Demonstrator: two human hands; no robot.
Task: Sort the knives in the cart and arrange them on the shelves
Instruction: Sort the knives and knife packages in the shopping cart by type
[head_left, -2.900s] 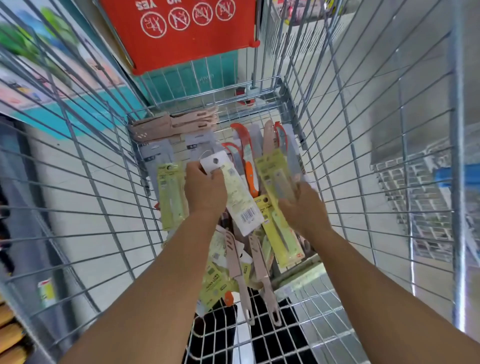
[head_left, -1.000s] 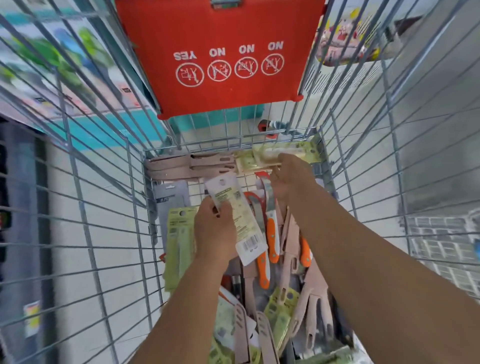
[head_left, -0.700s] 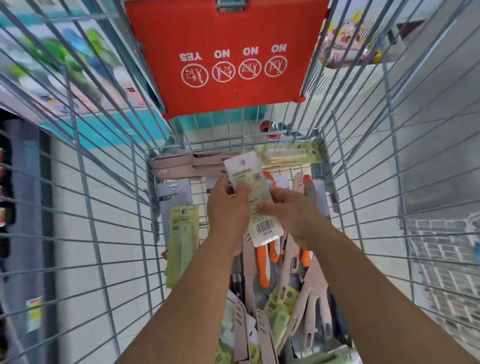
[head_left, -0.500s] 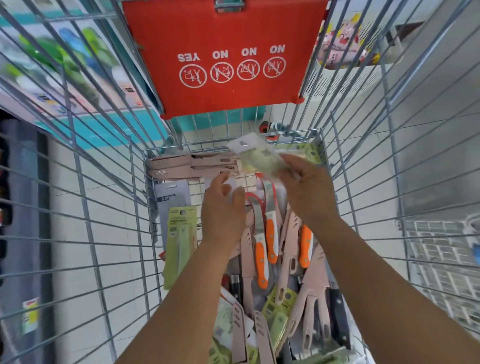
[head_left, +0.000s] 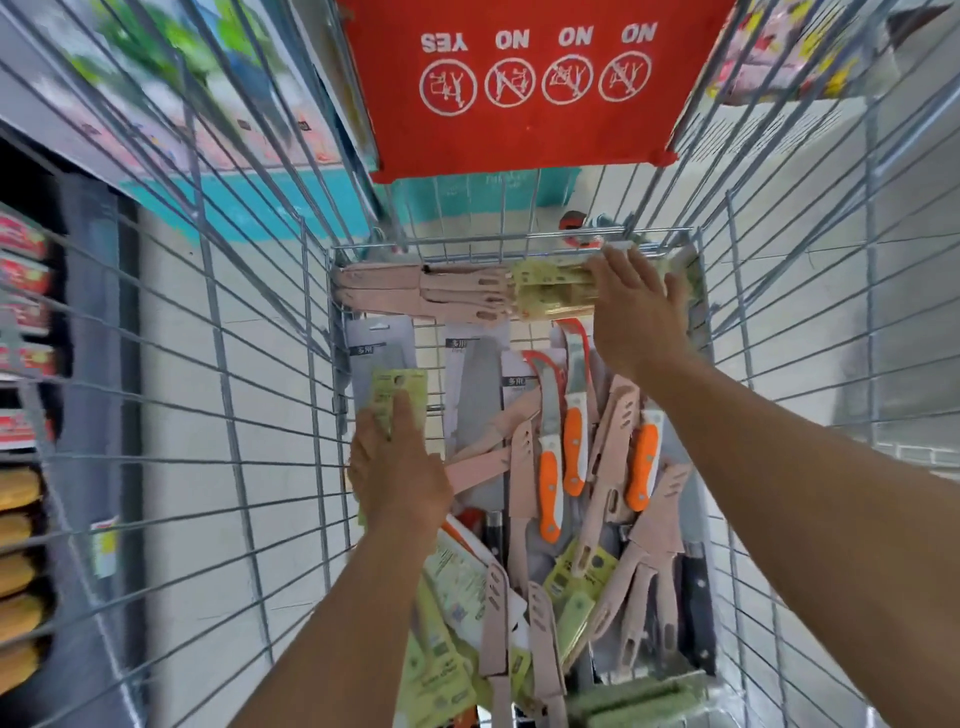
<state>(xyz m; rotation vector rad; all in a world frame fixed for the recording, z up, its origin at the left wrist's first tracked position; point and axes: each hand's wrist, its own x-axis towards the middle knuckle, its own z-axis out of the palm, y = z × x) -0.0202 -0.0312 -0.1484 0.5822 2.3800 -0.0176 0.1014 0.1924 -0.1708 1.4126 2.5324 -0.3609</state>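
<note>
I look down into a wire cart (head_left: 332, 395) full of knives. My right hand (head_left: 639, 312) lies with straight fingers on a stack of green-carded knives (head_left: 550, 293) at the cart's far end, beside a row of pink sheathed knives (head_left: 421, 291). Over on the left side, my left hand (head_left: 400, 467) rests with straight fingers on another green-carded knife (head_left: 397, 389). Between my arms lie orange-handled knives (head_left: 561, 457), loose pink sheathed knives (head_left: 613, 467) and grey carded cleavers (head_left: 475, 395). More green cards and pink knives lie near me, partly hidden by my arms.
A red seat flap (head_left: 519, 78) with NO/YES signs hangs above the far wall. The cart's wire sides rise steeply on both flanks. Store shelves (head_left: 26, 364) with packaged goods stand outside to the left; tiled floor shows through the wires.
My right hand took the carded knife from my left hand and laid it on the green stack at the far end. My left hand dropped onto the green-carded knife at the left.
</note>
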